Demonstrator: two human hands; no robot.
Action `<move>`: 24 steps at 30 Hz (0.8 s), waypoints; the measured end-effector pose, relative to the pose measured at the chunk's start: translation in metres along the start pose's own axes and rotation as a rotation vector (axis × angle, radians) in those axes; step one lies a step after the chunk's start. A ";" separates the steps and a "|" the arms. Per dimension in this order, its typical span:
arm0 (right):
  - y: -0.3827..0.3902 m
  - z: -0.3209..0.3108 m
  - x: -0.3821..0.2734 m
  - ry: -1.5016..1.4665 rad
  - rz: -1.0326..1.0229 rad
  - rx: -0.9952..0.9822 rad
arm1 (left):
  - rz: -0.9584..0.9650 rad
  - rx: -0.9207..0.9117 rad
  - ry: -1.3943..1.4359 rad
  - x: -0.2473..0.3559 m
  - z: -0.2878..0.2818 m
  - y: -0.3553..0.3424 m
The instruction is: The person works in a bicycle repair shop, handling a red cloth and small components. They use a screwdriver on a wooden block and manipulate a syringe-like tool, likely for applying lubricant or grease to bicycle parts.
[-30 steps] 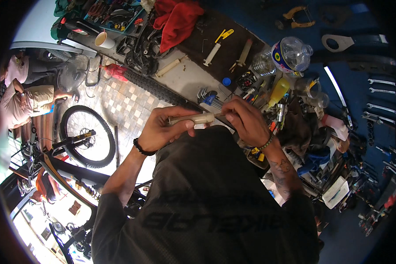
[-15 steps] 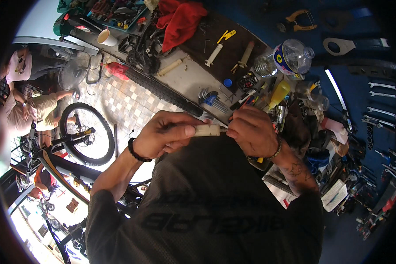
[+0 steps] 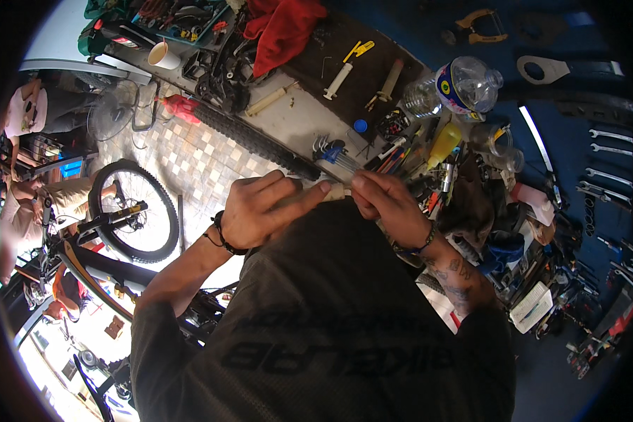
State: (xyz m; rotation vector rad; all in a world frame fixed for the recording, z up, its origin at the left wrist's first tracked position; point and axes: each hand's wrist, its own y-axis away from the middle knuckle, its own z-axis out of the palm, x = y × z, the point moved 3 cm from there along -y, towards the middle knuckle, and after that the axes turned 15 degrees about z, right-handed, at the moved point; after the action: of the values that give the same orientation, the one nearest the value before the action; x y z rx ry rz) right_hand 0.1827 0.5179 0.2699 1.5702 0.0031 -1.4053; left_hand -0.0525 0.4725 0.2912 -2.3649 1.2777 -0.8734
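Note:
My left hand [image 3: 264,211], wearing a dark bracelet, is closed on a pale syringe [image 3: 336,190], mostly hidden behind its fingers. My right hand [image 3: 390,207] is pinched at the syringe's right end; what exactly lies between its fingertips is too small to tell. Both are over my dark shirt [image 3: 323,295]. Just beyond them on the bench lie a blue-handled hex key set [image 3: 332,151] and a blue cap [image 3: 360,126]. Farther back are more syringes [image 3: 337,80] and a yellow cutter-like piece [image 3: 363,48].
A tyre [image 3: 239,141] runs along the bench [image 3: 309,112]. A large plastic bottle [image 3: 464,88], yellow bottle [image 3: 443,144], red cloth [image 3: 281,28] and cup [image 3: 163,56] stand or lie around. Wrenches [image 3: 608,155] hang at right. A bicycle wheel [image 3: 133,214] and other people [image 3: 28,119] are at left.
The syringe and both hands moved lower, then back up a little. My left hand's fingers have shifted over the syringe, covering more of it. A person at left has shifted position.

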 end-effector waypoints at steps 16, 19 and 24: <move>-0.023 0.007 0.002 0.542 -0.539 0.320 | -0.390 0.192 0.427 -0.002 0.010 0.029; -0.029 0.011 0.002 0.598 -0.553 0.342 | -0.427 0.218 0.438 0.002 0.013 0.035; -0.049 0.013 0.022 0.382 -0.165 0.099 | -0.351 0.008 0.093 0.011 0.004 0.042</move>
State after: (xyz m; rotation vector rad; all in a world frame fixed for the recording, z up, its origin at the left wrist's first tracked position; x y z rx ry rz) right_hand 0.1519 0.5220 0.2247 1.9371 0.3020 -1.2234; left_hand -0.0723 0.4401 0.2694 -2.6141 0.8977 -1.0973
